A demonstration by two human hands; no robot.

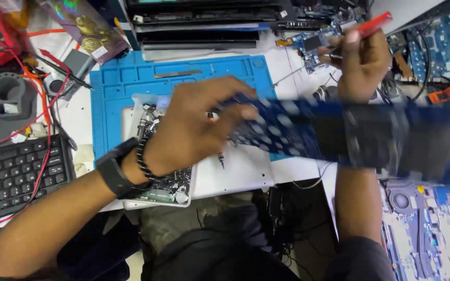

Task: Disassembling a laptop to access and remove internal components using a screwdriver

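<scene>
Blue and motion-blurred, a long flat circuit board with dark patches stretches across the middle of the view, held above the white tabletop. The left hand, with a black watch and a bead bracelet at the wrist, has its fingers closed around the board's left end. The right hand is raised behind the board — it is closed on a slim red-handled tool pinched between fingers and thumb, its red end pointing up and to the right.

Under the left hand lies a blue silicone work mat, with an opened white device shell showing internal parts resting on it. A black keyboard sits at the far left beside red cables. More blue circuit boards lie at the upper right, and another opened laptop base with a round fan at the lower right — well apart from both hands
</scene>
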